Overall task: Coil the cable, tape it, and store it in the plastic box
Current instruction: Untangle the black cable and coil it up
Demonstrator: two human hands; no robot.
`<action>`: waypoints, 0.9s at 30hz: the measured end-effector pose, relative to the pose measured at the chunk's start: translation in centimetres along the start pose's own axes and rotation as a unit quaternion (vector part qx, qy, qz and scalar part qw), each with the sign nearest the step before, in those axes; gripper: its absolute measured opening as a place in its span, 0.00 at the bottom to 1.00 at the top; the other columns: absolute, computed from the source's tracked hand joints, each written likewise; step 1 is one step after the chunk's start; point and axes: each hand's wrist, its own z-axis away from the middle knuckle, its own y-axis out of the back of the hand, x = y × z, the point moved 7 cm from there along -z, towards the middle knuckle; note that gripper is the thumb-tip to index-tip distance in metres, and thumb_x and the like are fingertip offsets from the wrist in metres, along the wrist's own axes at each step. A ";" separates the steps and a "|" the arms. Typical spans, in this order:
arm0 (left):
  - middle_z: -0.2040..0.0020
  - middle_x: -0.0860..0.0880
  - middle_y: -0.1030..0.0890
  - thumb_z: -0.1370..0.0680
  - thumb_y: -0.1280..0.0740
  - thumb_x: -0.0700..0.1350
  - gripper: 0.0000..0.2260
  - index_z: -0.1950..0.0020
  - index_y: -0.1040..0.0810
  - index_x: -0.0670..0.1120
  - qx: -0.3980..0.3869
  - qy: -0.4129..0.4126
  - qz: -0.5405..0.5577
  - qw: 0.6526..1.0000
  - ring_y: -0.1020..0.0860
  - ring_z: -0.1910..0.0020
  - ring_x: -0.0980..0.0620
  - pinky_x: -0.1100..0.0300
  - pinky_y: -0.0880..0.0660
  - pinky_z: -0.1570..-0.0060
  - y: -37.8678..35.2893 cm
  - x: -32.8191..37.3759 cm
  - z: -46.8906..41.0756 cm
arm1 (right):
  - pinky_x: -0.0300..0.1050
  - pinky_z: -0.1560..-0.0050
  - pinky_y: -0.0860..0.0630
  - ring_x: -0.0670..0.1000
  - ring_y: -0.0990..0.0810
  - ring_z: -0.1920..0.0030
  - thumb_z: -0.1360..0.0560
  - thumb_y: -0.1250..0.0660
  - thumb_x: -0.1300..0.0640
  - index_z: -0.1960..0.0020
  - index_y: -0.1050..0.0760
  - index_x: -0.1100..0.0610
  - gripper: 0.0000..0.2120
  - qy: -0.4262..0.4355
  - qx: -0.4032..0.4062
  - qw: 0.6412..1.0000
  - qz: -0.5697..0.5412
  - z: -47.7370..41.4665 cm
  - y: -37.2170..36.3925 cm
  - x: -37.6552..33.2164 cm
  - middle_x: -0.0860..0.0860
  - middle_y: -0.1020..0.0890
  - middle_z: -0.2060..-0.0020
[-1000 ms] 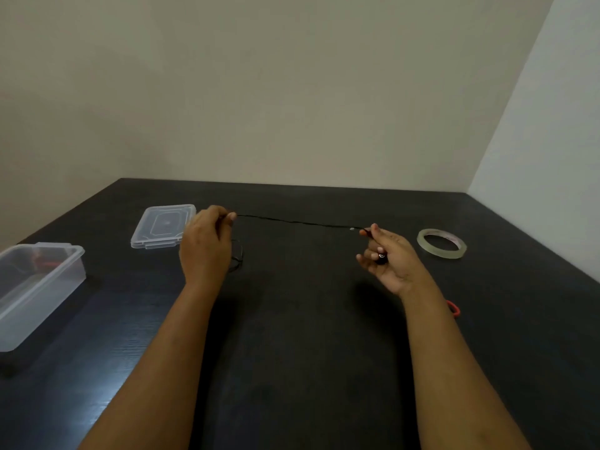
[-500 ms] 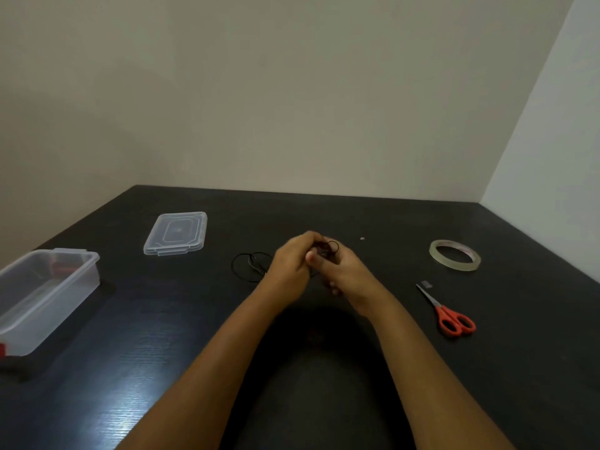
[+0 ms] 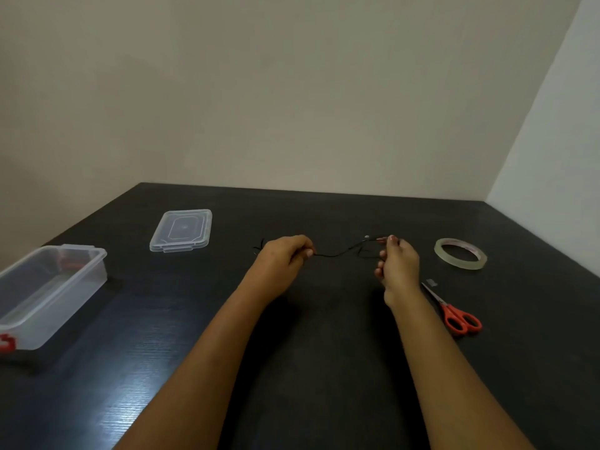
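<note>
A thin black cable (image 3: pixel 337 253) sags between two hands above the dark table (image 3: pixel 324 319). The left hand (image 3: pixel 285 258) pinches it closed; the right hand (image 3: pixel 397 264) at 3 o'clock grips its coiled end. Tape roll (image 3: pixel 460 258) and scissors (image 3: pixel 453 311) lie rightward; lid (image 3: pixel 181 229) and plastic box (image 3: pixel 48 290) at 9 o'clock.
</note>
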 end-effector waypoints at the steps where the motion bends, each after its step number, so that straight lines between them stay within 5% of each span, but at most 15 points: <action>1: 0.58 0.52 0.25 0.20 0.40 0.44 0.06 0.49 0.23 0.47 0.012 -0.007 -0.008 1.000 0.25 0.59 0.54 0.56 0.24 0.54 0.1 0.1 0.0 | 0.42 0.60 0.27 0.47 0.26 0.59 0.19 0.43 0.52 0.41 0.26 0.54 0.12 0.043 -0.013 0.995 0.094 0.1 -0.7 -0.1 0.51 0.24 0.55; 6: 0.58 0.52 0.23 0.21 0.38 0.44 0.06 0.50 0.22 0.46 0.076 -0.030 -0.017 0.997 0.26 0.61 0.56 0.58 0.25 0.57 0.5 0.5 0.3 | 0.49 0.41 0.30 0.55 0.28 0.37 0.20 0.41 0.53 0.33 0.30 0.49 0.16 0.241 -0.097 0.870 0.419 2.1 -5.0 -0.2 0.54 0.27 0.39; 8: 0.57 0.51 0.22 0.21 0.37 0.43 0.05 0.50 0.22 0.46 0.094 -0.034 -0.017 0.995 0.24 0.59 0.55 0.57 0.24 0.56 0.6 0.6 0.4 | 0.54 0.38 0.33 0.57 0.33 0.35 0.22 0.39 0.50 0.26 0.40 0.44 0.25 0.238 -0.078 0.813 0.525 2.6 -5.4 0.1 0.53 0.33 0.36; 11: 0.57 0.53 0.20 0.22 0.35 0.42 0.04 0.49 0.22 0.47 0.104 -0.030 0.020 0.994 0.22 0.60 0.57 0.58 0.22 0.56 0.6 0.2 0.5 | 0.52 0.40 0.32 0.56 0.34 0.38 0.26 0.34 0.49 0.23 0.48 0.47 0.36 0.303 -0.018 0.785 0.541 3.8 -5.4 -1.5 0.54 0.35 0.37; 16: 0.60 0.57 0.20 0.24 0.34 0.36 0.06 0.49 0.23 0.44 0.120 -0.035 0.145 0.981 0.21 0.60 0.63 0.70 0.25 0.58 0.7 0.4 0.5 | 0.47 0.41 0.36 0.50 0.34 0.41 0.24 0.36 0.52 0.36 0.25 0.49 0.16 0.442 -0.122 0.794 0.399 6.3 -7.5 -2.8 0.48 0.28 0.43; 19: 0.60 0.55 0.19 0.23 0.35 0.37 0.07 0.47 0.25 0.46 0.091 -0.034 0.175 0.980 0.20 0.63 0.58 0.62 0.21 0.60 0.9 0.4 0.4 | 0.46 0.44 0.37 0.51 0.27 0.43 0.21 0.39 0.55 0.44 0.21 0.50 0.11 0.453 -0.146 0.784 0.399 6.2 -8.0 -2.2 0.47 0.19 0.46; 23: 0.58 0.55 0.20 0.22 0.35 0.43 0.06 0.45 0.25 0.49 0.009 0.005 0.048 0.999 0.20 0.59 0.55 0.54 0.21 0.53 0.3 -0.7 0.3 | 0.49 0.53 0.25 0.49 0.22 0.58 0.21 0.41 0.60 0.50 0.21 0.52 0.10 0.416 -0.074 0.853 0.306 4.2 -5.3 -3.8 0.47 0.20 0.63; 27: 0.55 0.52 0.19 0.20 0.39 0.47 0.07 0.46 0.23 0.50 0.040 0.006 -0.111 0.993 0.22 0.57 0.52 0.51 0.23 0.52 1.1 -1.5 0.3 | 0.38 0.62 0.28 0.43 0.26 0.64 0.19 0.45 0.57 0.47 0.24 0.60 0.12 0.288 0.082 0.940 0.161 1.9 -0.5 -4.6 0.51 0.23 0.59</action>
